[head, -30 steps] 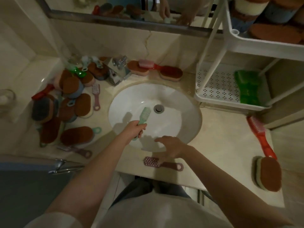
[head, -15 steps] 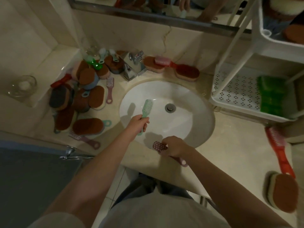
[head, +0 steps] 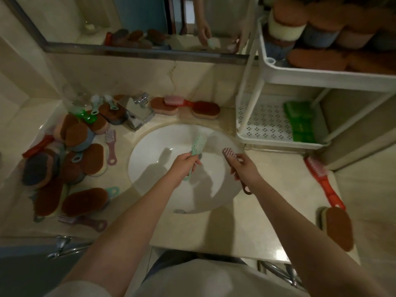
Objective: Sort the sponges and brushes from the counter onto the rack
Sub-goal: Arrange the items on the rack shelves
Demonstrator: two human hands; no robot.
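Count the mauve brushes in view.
3 mauve brushes: one in the right hand over the sink, one on the counter left of it, one at the front-left edge. The sponge pile may hide more.

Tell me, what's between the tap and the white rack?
In the head view: one brown sponge, a pink-and-red brush on it, then a second brown sponge.

Dim, warm yellowish light, brightest in the white sink (head: 150, 144), falls off to murk at the near-left corner of the worktop (head: 267, 200). It comes from the right: the left hand (head: 185, 166) with its green brush (head: 199, 144) and the right hand (head: 244, 168) with its pink brush (head: 229, 153) throw soft shadows leftward across the basin. Small glints sit on the faucet (head: 139, 112). The picture is grainy and soft. The posts of the rack (head: 250, 67) and the frame of the mirror (head: 139, 51) bow toward the edges, and the rack's top shelf is blurred.
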